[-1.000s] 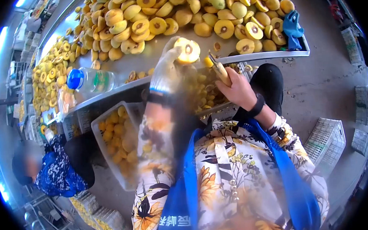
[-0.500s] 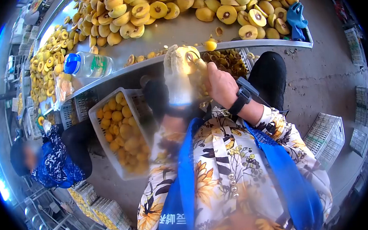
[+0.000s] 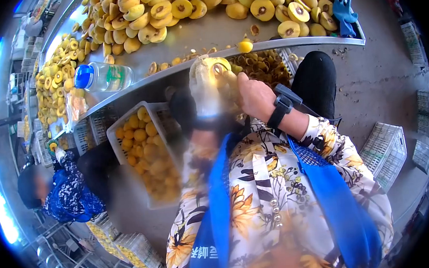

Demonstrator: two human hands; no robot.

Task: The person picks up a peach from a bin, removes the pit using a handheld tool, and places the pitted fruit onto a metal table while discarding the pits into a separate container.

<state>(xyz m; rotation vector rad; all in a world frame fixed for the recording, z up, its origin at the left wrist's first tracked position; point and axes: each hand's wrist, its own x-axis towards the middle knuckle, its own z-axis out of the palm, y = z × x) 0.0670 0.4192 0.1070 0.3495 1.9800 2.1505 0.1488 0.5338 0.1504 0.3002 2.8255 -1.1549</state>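
My left hand (image 3: 206, 88), in a pale, soiled glove, is closed round a halved yellow fruit (image 3: 219, 67) whose brown centre faces up, just in front of the metal table's edge (image 3: 171, 68). Bare and curled, my right hand (image 3: 256, 96) is close against the fruit's right side; what its fingers hold is blurred and hidden. A small whole yellow fruit (image 3: 245, 46) rests on the table edge above them. Under the edge lies a heap of brown scraps (image 3: 264, 68).
Halved fruits (image 3: 161, 19) are piled on the table, with a blue-capped bottle (image 3: 108, 75) at left and a blue glove (image 3: 345, 14) at right. A white crate (image 3: 152, 204) of yellow fruit stands below. Another person (image 3: 73, 194) sits at far left. White crates (image 3: 384, 155) stand at right.
The view has shifted slightly. My hands remain together at the halved fruit, and my right hand has moved slightly down and left against it.
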